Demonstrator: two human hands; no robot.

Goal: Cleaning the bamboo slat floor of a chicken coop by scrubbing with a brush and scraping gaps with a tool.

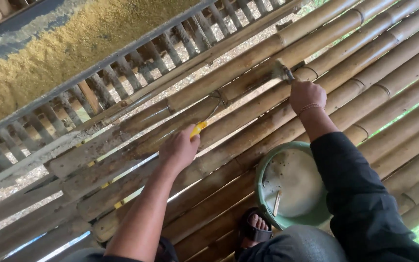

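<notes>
A paintbrush point(282, 71) is gripped by its handle in the right hand point(307, 95), which is closed into a fist; the bristles are pressed against a bamboo pole point(248, 53) just above and to the left of that hand. A yellow-handled tool point(198, 129) is clasped in the left hand point(179, 149), fingers curled around it, its tip laid on the bamboo wall point(389, 82). The two hands are kept well apart. A green bowl point(267, 170) holding pale liquid and a small stick point(277, 203) is seen below the right forearm, beside a sandalled foot point(255, 225).
</notes>
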